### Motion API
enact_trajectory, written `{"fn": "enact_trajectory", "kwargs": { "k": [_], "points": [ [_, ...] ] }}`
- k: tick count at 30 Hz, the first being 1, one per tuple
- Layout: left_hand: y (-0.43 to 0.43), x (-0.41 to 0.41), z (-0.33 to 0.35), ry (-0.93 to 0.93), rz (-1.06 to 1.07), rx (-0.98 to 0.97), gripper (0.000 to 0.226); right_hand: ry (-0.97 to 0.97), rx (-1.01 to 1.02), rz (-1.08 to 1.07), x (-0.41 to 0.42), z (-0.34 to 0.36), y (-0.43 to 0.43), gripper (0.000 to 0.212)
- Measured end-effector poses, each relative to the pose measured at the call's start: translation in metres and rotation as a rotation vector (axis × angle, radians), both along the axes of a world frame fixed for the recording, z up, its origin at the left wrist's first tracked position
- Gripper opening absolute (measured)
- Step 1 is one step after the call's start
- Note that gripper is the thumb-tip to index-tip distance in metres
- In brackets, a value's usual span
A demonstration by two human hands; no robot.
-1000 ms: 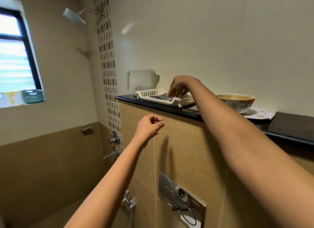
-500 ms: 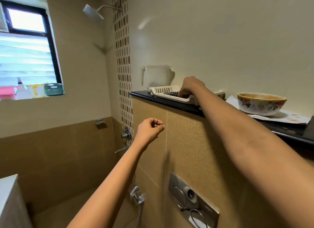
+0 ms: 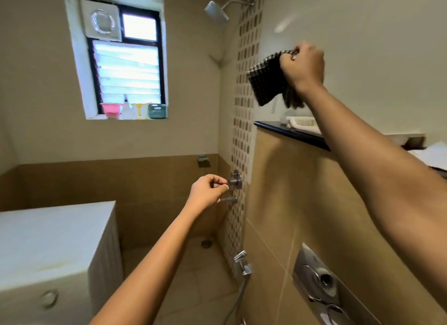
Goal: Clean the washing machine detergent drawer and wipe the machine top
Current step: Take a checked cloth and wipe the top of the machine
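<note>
My right hand (image 3: 303, 65) is raised high at the upper right and grips a dark checked cloth (image 3: 267, 79) that hangs from its fingers above the black ledge (image 3: 290, 132). A white slotted tray (image 3: 303, 124) sits on that ledge below the cloth. My left hand (image 3: 208, 191) is held out at mid height with its fingers curled shut and nothing in them, close in front of a wall tap. The white top of the washing machine (image 3: 50, 240) fills the lower left, with a round knob (image 3: 49, 298) on its front. The detergent drawer is not in view.
A shower head (image 3: 216, 11) hangs from the upper wall, with tap fittings (image 3: 235, 180) on the mosaic strip. A hand sprayer (image 3: 242, 266) and a flush plate (image 3: 319, 283) are on the right wall. Small containers (image 3: 134, 110) stand on the window sill.
My right hand has lifted the dark checked cloth out of the white tray and up above the ledge. The view has swung left, bringing the washing machine top into sight.
</note>
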State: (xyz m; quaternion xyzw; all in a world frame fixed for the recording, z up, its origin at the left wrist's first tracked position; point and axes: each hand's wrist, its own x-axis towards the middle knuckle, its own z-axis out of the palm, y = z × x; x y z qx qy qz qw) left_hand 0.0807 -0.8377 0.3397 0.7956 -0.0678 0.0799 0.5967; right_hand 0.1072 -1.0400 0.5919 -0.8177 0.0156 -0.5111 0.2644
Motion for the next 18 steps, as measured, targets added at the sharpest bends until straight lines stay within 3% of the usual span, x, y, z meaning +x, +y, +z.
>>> {"fn": "enact_trajectory", "kwargs": {
  "k": [3,5,10,13,18],
  "points": [
    [0.047,-0.016,-0.018,0.071,0.086,-0.072,0.008,0.192,-0.025,0.313,-0.003,-0.021,0.074,0.02],
    [0.085,-0.035,-0.031,0.115,0.141,-0.14,0.012,0.416,0.094,0.58,-0.009,-0.049,0.128,0.017],
    [0.183,-0.105,-0.082,0.301,0.146,-0.661,0.01,1.152,0.329,1.125,-0.04,-0.123,0.248,0.018],
    [0.24,-0.15,-0.113,0.307,0.129,-0.929,0.018,1.333,0.55,1.356,-0.064,-0.17,0.314,0.019],
    [0.334,-0.221,-0.139,0.21,0.193,-1.302,0.047,1.552,0.933,1.502,-0.109,-0.256,0.424,0.014]
  ]
}}
